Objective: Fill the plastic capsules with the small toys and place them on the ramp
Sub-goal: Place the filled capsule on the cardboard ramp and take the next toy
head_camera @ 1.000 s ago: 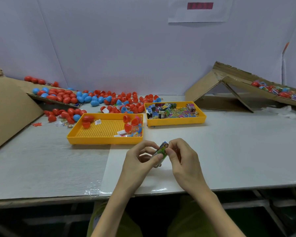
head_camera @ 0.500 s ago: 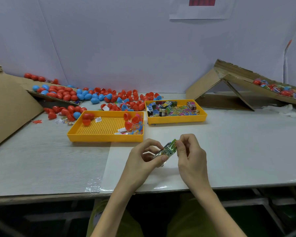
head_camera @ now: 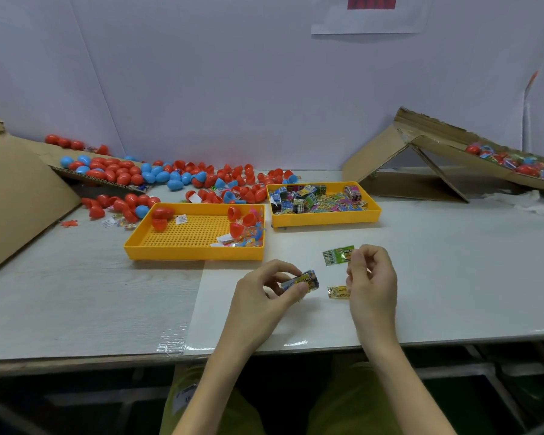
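Observation:
My left hand (head_camera: 264, 293) pinches a small stack of blue and yellow printed toy packets (head_camera: 302, 281) just above the table. My right hand (head_camera: 371, 277) pinches a green packet (head_camera: 338, 255) by its right end, lifted and apart from the stack. A yellow packet (head_camera: 338, 292) shows low beside my right hand; whether it is held or lies on the table I cannot tell. The cardboard ramp (head_camera: 437, 152) at the far right carries several filled capsules (head_camera: 512, 161). Red and blue capsules (head_camera: 157, 177) lie heaped at the back left.
A yellow tray (head_camera: 324, 219) of printed packets stands behind my hands. A perforated yellow tray (head_camera: 195, 249) to its left holds red capsule halves and small toys. A large cardboard sheet (head_camera: 19, 196) slopes at the far left. The table's front edge runs just below my wrists.
My hands have drawn apart: the right pulled the green packet off to the right, the left kept the stack. A yellow packet now shows beside my right hand.

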